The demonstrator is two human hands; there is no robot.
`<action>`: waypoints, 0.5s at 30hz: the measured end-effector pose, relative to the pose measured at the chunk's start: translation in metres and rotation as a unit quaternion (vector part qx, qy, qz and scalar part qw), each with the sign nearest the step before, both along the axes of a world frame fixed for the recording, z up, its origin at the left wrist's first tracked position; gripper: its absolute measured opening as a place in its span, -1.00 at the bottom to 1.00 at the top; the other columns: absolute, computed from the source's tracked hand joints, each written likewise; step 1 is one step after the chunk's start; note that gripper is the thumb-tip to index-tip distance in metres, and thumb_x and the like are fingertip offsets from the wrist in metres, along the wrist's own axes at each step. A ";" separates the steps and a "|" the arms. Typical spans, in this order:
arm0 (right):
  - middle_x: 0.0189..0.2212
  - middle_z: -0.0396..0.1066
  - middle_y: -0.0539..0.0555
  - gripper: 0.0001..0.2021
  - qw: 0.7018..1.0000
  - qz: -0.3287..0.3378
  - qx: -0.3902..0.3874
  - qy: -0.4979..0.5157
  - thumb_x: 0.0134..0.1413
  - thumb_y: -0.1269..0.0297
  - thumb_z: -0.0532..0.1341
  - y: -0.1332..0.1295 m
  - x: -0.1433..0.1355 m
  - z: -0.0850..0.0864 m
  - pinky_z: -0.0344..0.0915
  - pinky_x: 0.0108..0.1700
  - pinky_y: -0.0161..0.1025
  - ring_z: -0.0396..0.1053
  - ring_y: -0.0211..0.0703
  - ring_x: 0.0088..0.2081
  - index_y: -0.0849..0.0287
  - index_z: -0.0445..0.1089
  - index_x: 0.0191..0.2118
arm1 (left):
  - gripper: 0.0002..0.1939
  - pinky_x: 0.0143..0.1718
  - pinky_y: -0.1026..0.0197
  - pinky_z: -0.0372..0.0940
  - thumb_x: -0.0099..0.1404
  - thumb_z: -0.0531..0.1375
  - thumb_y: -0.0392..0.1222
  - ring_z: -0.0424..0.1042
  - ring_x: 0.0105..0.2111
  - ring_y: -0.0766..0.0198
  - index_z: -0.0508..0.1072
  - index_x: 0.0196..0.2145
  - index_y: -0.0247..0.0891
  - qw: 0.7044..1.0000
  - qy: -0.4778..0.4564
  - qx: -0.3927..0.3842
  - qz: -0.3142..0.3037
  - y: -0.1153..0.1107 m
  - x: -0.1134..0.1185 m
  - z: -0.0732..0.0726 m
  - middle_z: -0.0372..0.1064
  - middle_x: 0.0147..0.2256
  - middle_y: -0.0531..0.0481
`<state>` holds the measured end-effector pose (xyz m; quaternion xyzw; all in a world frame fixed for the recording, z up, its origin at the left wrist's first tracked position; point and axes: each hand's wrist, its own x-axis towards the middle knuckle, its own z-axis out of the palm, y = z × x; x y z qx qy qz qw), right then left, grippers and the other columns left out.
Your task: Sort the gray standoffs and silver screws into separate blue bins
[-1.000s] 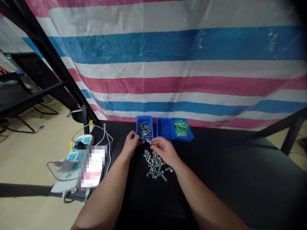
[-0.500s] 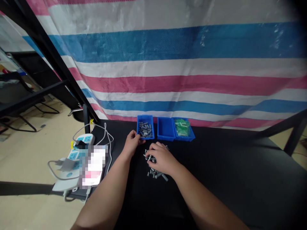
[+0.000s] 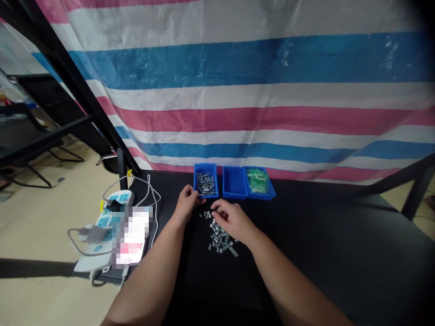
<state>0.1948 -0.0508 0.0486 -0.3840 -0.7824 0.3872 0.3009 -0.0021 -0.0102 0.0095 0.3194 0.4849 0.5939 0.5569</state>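
Observation:
My left hand (image 3: 188,201) holds the front left corner of a blue bin (image 3: 205,196), its thumb at the rim. Inside that bin lie many grey metal cylinders (image 3: 205,184), like standoffs. Just in front of it, my right hand (image 3: 231,218) hovers at the upper edge of a loose pile of small screws and metal cylinders (image 3: 219,236). Its fingers are curled, with a gap between thumb and forefinger and nothing visible in it. A few screws (image 3: 206,214) lie left of its fingertips.
Right of the held bin stands a bare blue bin (image 3: 235,182), then another with green plastic bags (image 3: 258,181). A power strip (image 3: 118,199), white cables and a lit phone (image 3: 134,235) lie on the left. A striped sheet (image 3: 254,120) hangs behind the black table (image 3: 322,235).
My right hand has lifted off the pile, moving slightly up and right. More of the screws now show, and a few lie spread to the upper left. My left hand stays at the bin.

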 end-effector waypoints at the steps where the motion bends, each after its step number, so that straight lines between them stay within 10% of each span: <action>1: -0.55 0.37 -0.10 -0.89 0.999 0.016 -0.039 -0.004 0.22 0.27 0.24 0.002 0.003 -0.002 0.17 -0.46 -0.33 0.25 -0.31 -0.56 0.12 0.39 -0.15 | -0.66 -0.34 0.21 0.46 0.03 0.29 -0.24 0.26 -0.55 0.45 0.11 -0.46 -0.24 1.000 -0.001 0.001 0.001 0.000 0.000 0.000 0.17 -0.58 0.18; 5: -0.56 0.42 -0.04 -0.79 0.983 0.018 -0.171 0.066 0.09 0.13 0.35 0.010 0.004 -0.012 0.18 -0.51 -0.35 0.33 -0.28 -0.54 0.17 0.42 -0.36 | -0.65 -0.34 0.18 0.48 0.02 0.29 -0.24 0.25 -0.57 0.46 0.10 -0.47 -0.24 1.000 0.001 -0.001 0.012 0.001 0.000 -0.003 0.15 -0.58 0.19; 10: 0.02 0.48 0.18 -0.51 0.929 -0.092 -0.184 0.307 0.07 0.05 0.36 0.021 -0.006 -0.017 0.45 -0.18 -0.14 0.50 -0.04 -0.08 0.08 0.37 0.11 | -0.66 -0.35 0.18 0.49 0.02 0.29 -0.22 0.24 -0.58 0.47 0.12 -0.46 -0.24 1.000 0.001 0.002 0.008 0.002 0.000 -0.003 0.17 -0.58 0.19; 15: -0.23 0.53 0.10 -0.77 0.984 -0.091 -0.069 0.136 0.18 0.15 0.27 0.021 0.010 -0.012 0.38 -0.24 -0.18 0.46 -0.13 -0.27 0.14 0.50 -0.11 | -0.65 -0.35 0.16 0.49 0.01 0.29 -0.23 0.28 -0.58 0.44 0.11 -0.47 -0.23 1.000 -0.001 -0.009 0.015 0.002 0.001 -0.001 0.16 -0.60 0.19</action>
